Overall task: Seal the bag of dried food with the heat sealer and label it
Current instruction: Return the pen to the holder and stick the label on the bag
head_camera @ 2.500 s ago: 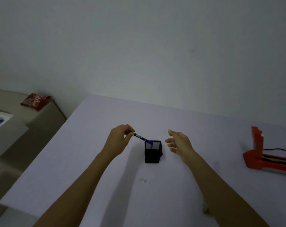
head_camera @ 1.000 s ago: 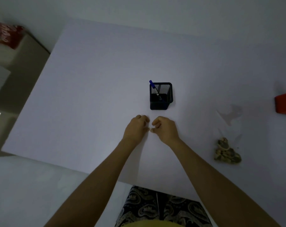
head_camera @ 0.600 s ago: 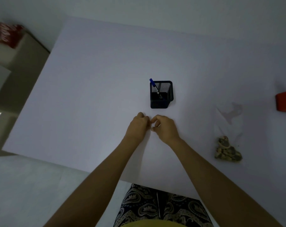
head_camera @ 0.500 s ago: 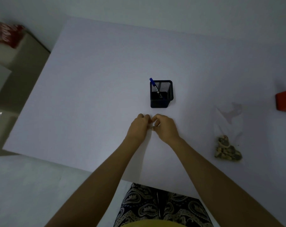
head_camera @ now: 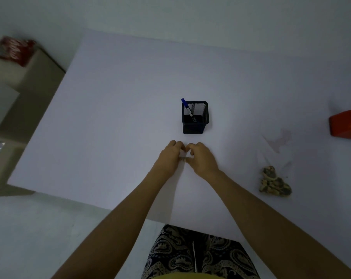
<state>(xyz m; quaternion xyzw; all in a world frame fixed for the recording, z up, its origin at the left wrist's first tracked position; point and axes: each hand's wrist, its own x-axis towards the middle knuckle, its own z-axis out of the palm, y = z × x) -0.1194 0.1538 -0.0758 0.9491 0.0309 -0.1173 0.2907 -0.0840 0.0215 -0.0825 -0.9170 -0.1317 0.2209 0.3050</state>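
Observation:
My left hand (head_camera: 169, 157) and my right hand (head_camera: 200, 158) meet fingertip to fingertip over the white table (head_camera: 114, 121), just in front of the pen holder. Both pinch a small white label (head_camera: 183, 156), mostly hidden by the fingers. A clear bag of dried food (head_camera: 275, 178) lies flat on the table to the right, its brown contents bunched at the near end. The red heat sealer (head_camera: 346, 123) sits at the right edge, cut off by the frame.
A black mesh pen holder (head_camera: 194, 117) stands mid-table with a blue pen (head_camera: 187, 109) leaning inside. A beige side cabinet (head_camera: 29, 81) at the left carries a red packet (head_camera: 14, 50). The table's near edge runs just above my patterned trousers (head_camera: 196, 252).
The blue pen went from my left hand into the holder. My view tilted down, and both hands came together in front of the holder on the small label, fingers shifting slightly.

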